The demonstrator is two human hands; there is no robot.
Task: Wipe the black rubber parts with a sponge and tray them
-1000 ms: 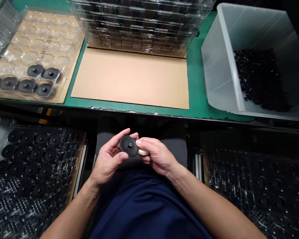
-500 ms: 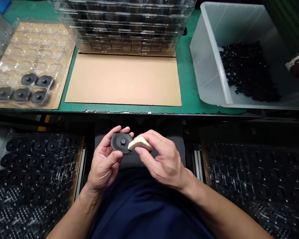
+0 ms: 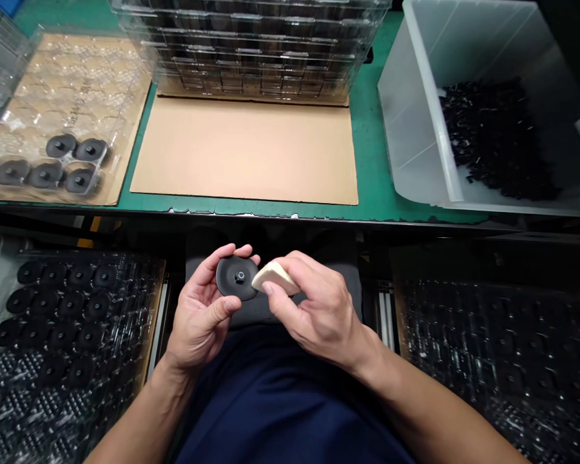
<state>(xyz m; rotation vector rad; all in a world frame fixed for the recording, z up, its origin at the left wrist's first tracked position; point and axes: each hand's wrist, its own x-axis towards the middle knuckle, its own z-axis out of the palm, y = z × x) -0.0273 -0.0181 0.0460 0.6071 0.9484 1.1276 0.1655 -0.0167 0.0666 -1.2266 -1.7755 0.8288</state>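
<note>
A black round disc with a small raised hub [image 3: 229,278] rests in my left hand [image 3: 200,316], its fingers curled behind the rim and the thumb at the lower edge. My right hand [image 3: 319,309] pinches a cream-coloured pad [image 3: 274,277], perhaps a sponge or a folded cloth, between thumb and fingers. The pad's left tip is at the disc's right rim; whether it touches I cannot tell. Both hands are in front of my lap, below the table edge.
Similar discs sit in a clear tray [image 3: 77,181] at the left of the green table [image 3: 372,129]. A cardboard sheet [image 3: 246,151] lies ahead, before stacked clear trays [image 3: 256,51]. The plastic bin [image 3: 406,116] holds small black pieces. Loaded trays [image 3: 72,303] stand low left, more trays [image 3: 493,335] low right.
The cream pad has tilted in my right hand and shifted slightly right along the disc's rim. My left hand keeps its hold on the disc. The view has shifted a little.
</note>
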